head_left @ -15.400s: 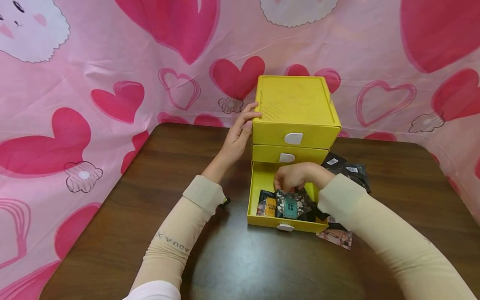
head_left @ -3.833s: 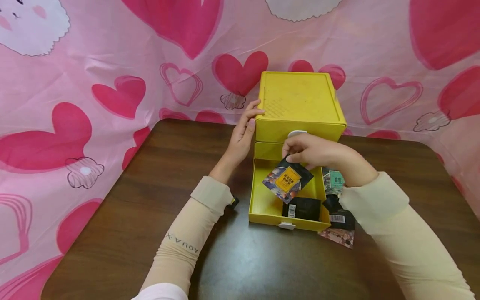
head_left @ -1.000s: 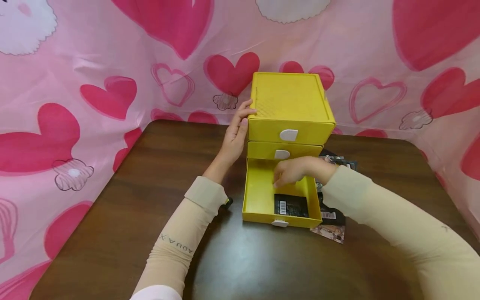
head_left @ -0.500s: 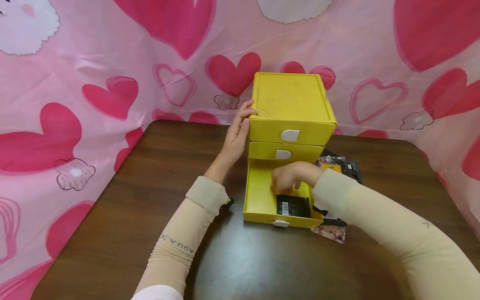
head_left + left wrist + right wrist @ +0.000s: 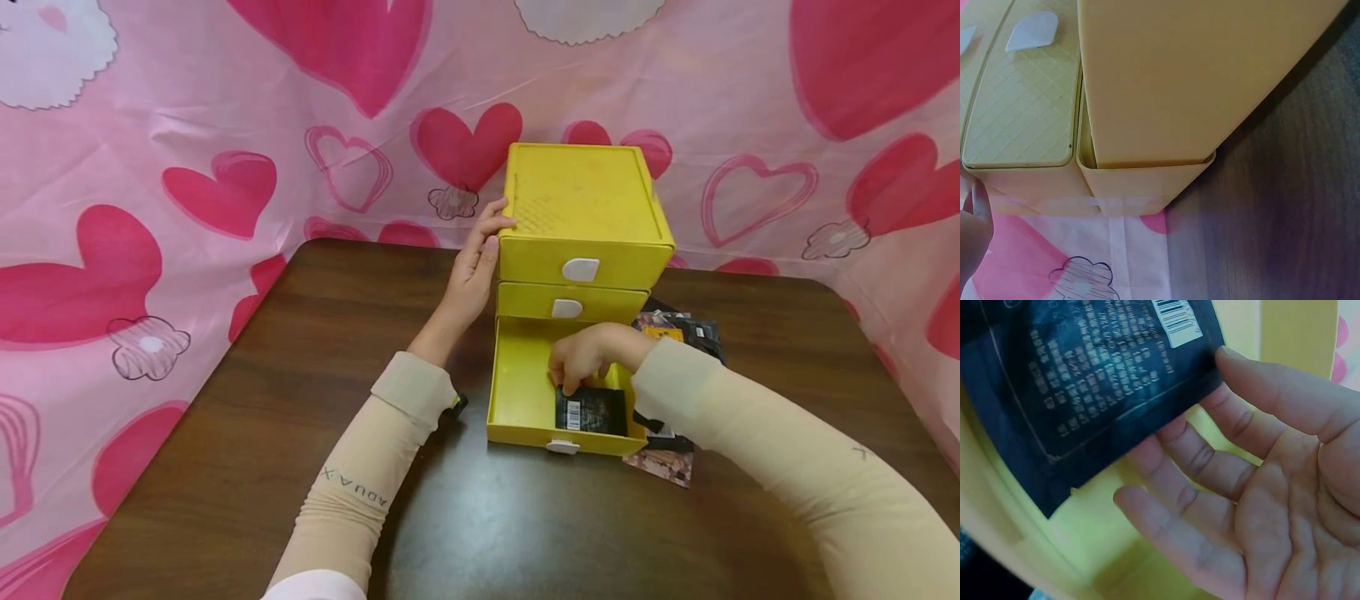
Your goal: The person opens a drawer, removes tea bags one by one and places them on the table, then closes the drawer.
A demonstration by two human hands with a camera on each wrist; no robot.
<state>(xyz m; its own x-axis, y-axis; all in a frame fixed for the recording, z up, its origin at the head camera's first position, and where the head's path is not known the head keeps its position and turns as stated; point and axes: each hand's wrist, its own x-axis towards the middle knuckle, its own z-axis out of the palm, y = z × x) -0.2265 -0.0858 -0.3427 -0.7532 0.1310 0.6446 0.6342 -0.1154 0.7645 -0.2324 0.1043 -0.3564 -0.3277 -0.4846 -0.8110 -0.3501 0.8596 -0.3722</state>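
Note:
In the head view, the right hand (image 5: 588,357) reaches into the pulled-out bottom drawer (image 5: 517,392) of a yellow drawer unit (image 5: 585,196). It pinches the edge of a black sachet (image 5: 591,411) with a barcode. The right wrist view shows the thumb over a corner of the sachet (image 5: 1097,381) and fingers behind it. Most of the sachet is still low within the drawer. The left hand (image 5: 472,271) rests against the unit's upper left side, fingers extended along its edge. Only part of the left hand (image 5: 974,234) shows in the left wrist view.
Several sachets (image 5: 697,333) lie on the brown table (image 5: 480,517) right of the unit, partly behind the right forearm; one has an orange label. A flowered sachet (image 5: 663,467) pokes out by the drawer's front right corner. A heart-patterned cloth (image 5: 360,75) hangs behind.
Earlier, several sachets lay in the drawer; now one black sachet is there. The right hand lifted out an orange-labelled sachet, returned, and now pinches the black one. The left hand stays on the unit.

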